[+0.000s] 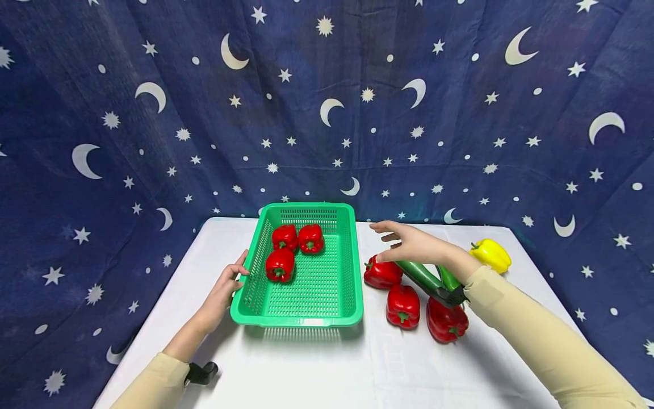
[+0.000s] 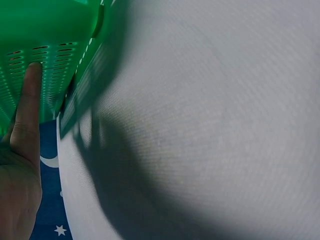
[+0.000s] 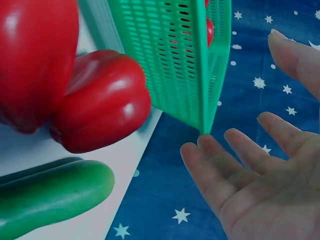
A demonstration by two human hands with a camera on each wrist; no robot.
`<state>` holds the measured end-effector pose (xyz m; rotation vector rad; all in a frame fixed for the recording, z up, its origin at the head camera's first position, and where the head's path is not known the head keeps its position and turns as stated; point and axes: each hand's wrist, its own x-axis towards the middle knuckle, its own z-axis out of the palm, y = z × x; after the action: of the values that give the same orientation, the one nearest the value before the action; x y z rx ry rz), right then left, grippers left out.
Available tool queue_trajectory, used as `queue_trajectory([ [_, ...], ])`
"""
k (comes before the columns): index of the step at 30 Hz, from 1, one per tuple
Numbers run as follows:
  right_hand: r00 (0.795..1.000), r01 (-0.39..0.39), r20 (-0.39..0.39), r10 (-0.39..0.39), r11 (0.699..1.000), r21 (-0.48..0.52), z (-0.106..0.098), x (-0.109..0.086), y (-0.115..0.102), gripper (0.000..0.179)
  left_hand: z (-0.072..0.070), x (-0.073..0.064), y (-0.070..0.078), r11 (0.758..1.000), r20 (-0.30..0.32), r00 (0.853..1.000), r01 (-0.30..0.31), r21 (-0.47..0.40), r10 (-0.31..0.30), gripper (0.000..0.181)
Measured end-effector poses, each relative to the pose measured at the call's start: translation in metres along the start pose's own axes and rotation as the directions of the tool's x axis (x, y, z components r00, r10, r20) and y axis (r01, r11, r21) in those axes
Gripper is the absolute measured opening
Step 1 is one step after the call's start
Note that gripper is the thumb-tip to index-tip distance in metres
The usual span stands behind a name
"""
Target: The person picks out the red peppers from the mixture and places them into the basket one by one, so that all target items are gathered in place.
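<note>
A green perforated basket (image 1: pixel 296 322) stands on the table with three red bell peppers (image 1: pixel 280 265) inside, toward its far left. At its left side, my left hand (image 1: pixel 221 295) holds the rim, fingertips over the edge; in the left wrist view a finger (image 2: pixel 29 100) lies against the outer wall. My right hand (image 1: pixel 411 243) hovers right of the basket with fingers apart and nothing held. Below it lie a red bell pepper (image 1: pixel 383 274) and a cucumber (image 1: pixel 421 276). The right wrist view shows the palm side of the spread fingers (image 3: pixel 210 177).
Two more red bell peppers (image 1: pixel 402 307) lie nearer the front right. Under the right forearm, another green vegetable (image 1: pixel 448 279) is partly hidden. A yellow bell pepper (image 1: pixel 491 255) sits at the far right of the white table (image 1: pixel 317 369). A blue star-and-moon cloth (image 1: pixel 301 153) hangs behind.
</note>
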<state>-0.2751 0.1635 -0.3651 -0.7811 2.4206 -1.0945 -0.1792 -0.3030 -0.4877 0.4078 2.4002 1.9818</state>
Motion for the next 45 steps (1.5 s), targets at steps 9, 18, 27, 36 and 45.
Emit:
queue_trajectory([
  [9, 1.000, -0.008, 0.013, 0.008, 1.000, 0.013, 0.007, -0.011, 0.010, 0.080, 0.000, 0.001, 0.000, 1.000, -0.006, 1.000, 0.013, 0.010, -0.013, 0.027],
  [18, 1.000, -0.022, 0.017, 0.022, 1.000, 0.013, 0.013, -0.017, 0.018, 0.079, 0.001, 0.001, 0.002, 1.000, -0.007, 1.000, 0.011, 0.011, -0.011, 0.027],
  [27, 0.999, -0.048, 0.022, 0.049, 0.998, -0.026, 0.018, -0.025, 0.027, 0.080, 0.001, 0.001, 0.002, 1.000, -0.016, 1.000, 0.021, 0.007, -0.020, 0.026],
  [36, 0.997, -0.070, 0.034, 0.070, 0.997, 0.015, 0.023, -0.033, 0.037, 0.078, 0.002, 0.000, 0.001, 1.000, -0.017, 1.000, 0.024, 0.007, -0.024, 0.026],
  [45, 0.995, -0.095, 0.038, 0.095, 0.995, 0.010, 0.025, -0.039, 0.041, 0.083, 0.002, 0.000, 0.001, 1.000, -0.011, 1.000, 0.013, -0.001, -0.013, 0.027],
])
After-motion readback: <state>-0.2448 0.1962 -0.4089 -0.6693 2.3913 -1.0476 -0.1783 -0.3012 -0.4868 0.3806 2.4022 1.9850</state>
